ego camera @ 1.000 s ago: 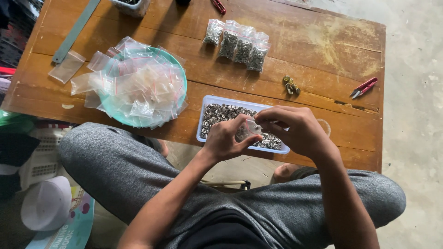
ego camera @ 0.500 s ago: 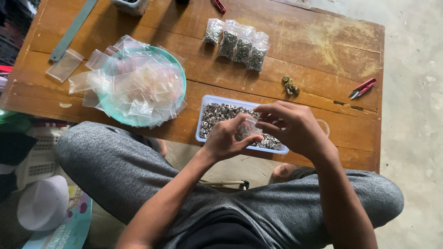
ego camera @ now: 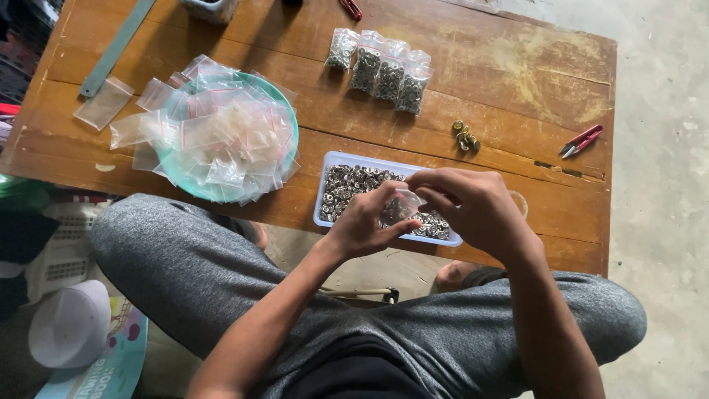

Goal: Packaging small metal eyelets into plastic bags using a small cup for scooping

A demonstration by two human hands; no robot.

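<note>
Hands: two, a left hand (ego camera: 363, 225) and a right hand (ego camera: 473, 207).
Small clear bag held between them: one (ego camera: 402, 203).
Filled bags in a row on the counter (ego camera: 517, 74): four (ego camera: 380, 66).
Trays of metal rings: one (ego camera: 332, 159).
Green bowls heaped with empty bags: one (ego camera: 173, 174).
Red-handled snips: one (ego camera: 581, 140).
Loose brass pieces: one small cluster (ego camera: 465, 137).

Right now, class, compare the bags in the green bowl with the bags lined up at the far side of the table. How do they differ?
The bags in the green bowl are empty and flat, heaped loosely and spilling over the rim. The bags at the far side are filled with small metal pieces and laid side by side in a neat row. Both sets are small, clear plastic bags.
</note>
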